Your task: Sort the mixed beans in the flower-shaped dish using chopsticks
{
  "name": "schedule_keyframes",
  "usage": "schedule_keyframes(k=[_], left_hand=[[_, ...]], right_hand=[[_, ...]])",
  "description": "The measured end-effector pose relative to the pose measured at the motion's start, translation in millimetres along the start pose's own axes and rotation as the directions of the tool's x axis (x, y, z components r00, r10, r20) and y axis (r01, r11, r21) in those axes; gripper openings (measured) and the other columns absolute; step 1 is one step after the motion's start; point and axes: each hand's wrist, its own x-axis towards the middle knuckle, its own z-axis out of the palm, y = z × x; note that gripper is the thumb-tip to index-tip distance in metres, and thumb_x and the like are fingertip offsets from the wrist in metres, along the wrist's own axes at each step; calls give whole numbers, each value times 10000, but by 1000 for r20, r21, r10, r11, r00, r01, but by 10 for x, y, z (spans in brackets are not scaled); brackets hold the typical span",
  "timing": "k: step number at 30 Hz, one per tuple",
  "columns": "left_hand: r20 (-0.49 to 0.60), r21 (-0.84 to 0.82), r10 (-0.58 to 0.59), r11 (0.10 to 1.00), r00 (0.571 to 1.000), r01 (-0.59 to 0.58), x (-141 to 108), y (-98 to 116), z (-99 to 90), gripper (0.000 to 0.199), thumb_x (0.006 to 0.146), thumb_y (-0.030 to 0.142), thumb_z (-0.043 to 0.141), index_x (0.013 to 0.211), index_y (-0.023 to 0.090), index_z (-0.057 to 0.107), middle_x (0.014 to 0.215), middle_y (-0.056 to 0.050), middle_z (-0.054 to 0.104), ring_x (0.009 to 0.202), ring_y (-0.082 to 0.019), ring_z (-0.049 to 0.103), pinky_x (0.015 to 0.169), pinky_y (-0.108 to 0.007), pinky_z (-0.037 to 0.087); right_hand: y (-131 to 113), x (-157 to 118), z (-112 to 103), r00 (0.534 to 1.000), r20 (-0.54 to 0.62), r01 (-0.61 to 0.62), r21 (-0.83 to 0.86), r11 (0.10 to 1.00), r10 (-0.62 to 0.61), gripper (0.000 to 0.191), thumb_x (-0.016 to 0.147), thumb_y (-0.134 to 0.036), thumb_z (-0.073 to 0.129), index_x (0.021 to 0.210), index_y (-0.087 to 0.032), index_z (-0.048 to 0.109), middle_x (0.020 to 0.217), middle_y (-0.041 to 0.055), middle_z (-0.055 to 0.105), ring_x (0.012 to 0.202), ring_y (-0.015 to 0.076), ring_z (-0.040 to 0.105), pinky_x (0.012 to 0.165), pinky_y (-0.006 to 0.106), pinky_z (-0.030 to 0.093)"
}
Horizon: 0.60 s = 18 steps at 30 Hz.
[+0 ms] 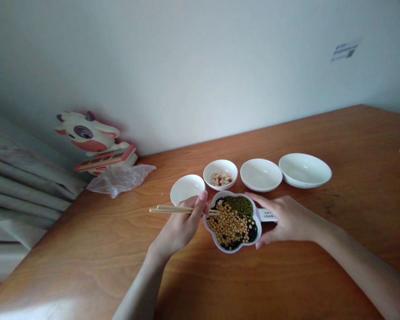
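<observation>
A pair of wooden chopsticks (169, 209) is gripped in my left hand (182, 227), their tips over the beans at the left side of a scalloped, flower-shaped bowl (231, 250). That bowl contains yellow soybeans (231, 222), green mung beans (242, 205) and dark beans (252, 233). My right hand (285, 220) grasps the bowl from the right, thumb and fingers around its side by a white label (267, 215). Just behind it stands a white bowl (220, 165) with pale, sliced pieces inside. The left thumb is close to the scalloped bowl's rim.
Other white bowls stand in the row: one at left (183, 184), one right of centre (261, 173) and a wider one (306, 171). A cow toy with a keyboard (96, 146) and a clear plastic bag (123, 180) sit at the back left, near a curtain (23, 191).
</observation>
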Motion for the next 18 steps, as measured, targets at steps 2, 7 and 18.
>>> schedule_keyframes(k=[2,7,18], left_hand=[[1,43,27,999,1000,-27,1,24,-7,595,1200,554,352,829,186,636,778,-10,644,759,-158,590,768,-293,459],[-1,110,75,991,997,-74,9,56,-6,590,1208,525,343,805,187,609,758,-7,636,733,-150,587,738,-288,451],[-136,138,185,976,973,-167,41,26,2,571,1208,444,403,753,180,625,687,-3,612,642,-130,538,649,-271,411]], right_hand=[[7,-4,4,1000,1,-2,0,1000,2,1379,654,-868,884,1753,-191,398,1409,199,793,1170,456,809,938,493,652],[15,-6,8,1000,5,2,9,1000,-2,1378,663,-873,876,1755,-189,386,1383,197,806,1161,452,811,949,503,648],[25,-10,18,1000,0,15,16,1000,-15,1355,671,-861,881,1752,-212,385,1375,185,812,1162,449,812,974,522,645]])
